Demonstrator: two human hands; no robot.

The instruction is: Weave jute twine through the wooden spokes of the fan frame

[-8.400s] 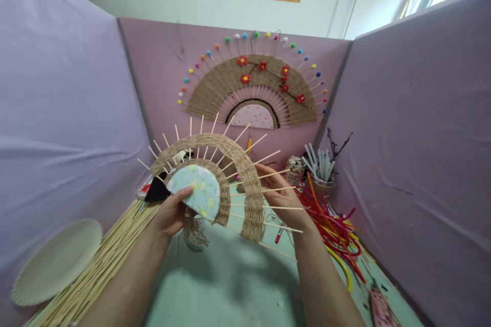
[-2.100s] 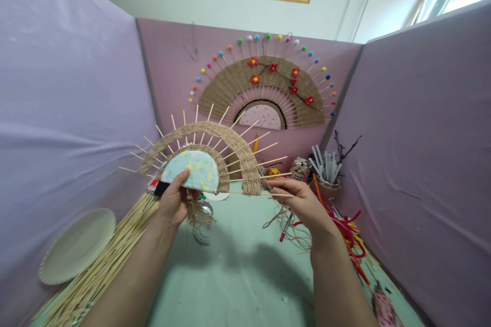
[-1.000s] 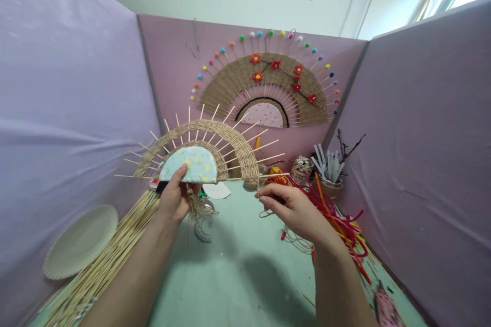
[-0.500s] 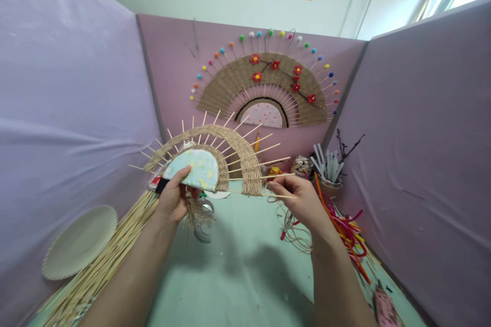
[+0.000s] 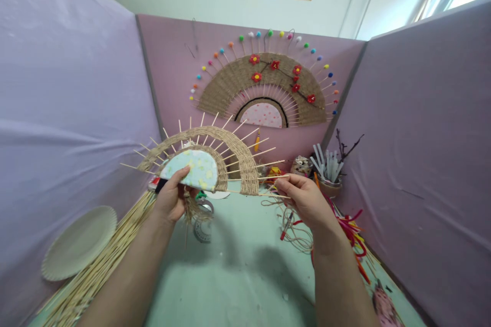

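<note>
My left hand (image 5: 172, 199) grips a half-round woven fan (image 5: 247, 163) by its pale floral centre, thumb on the front and fingers behind. Thin wooden sticks (image 5: 264, 152) radiate from the centre through a band of brown twine weave. A frayed bunch of twine ends (image 5: 194, 209) hangs under the centre. Beyond the band's right end, my right hand (image 5: 305, 198) is closed in a pinch by the lowest sticks. Twine (image 5: 270, 203) loops from there, seemingly held in the fingertips, which the sticks partly cover.
A finished fan (image 5: 230, 82) with red flowers and pompoms hangs on the back panel. Loose twine (image 5: 297, 237), a red pen (image 5: 286, 227) and pipe cleaners (image 5: 356, 245) lie right. Long sticks (image 5: 103, 265) and a scalloped plate (image 5: 80, 242) are left. Glue sticks (image 5: 326, 163) stand at the back right.
The fan has shifted slightly left and tilted a little in my left hand. My right hand has moved slightly right, away from the woven band, with its fingers still pinched.
</note>
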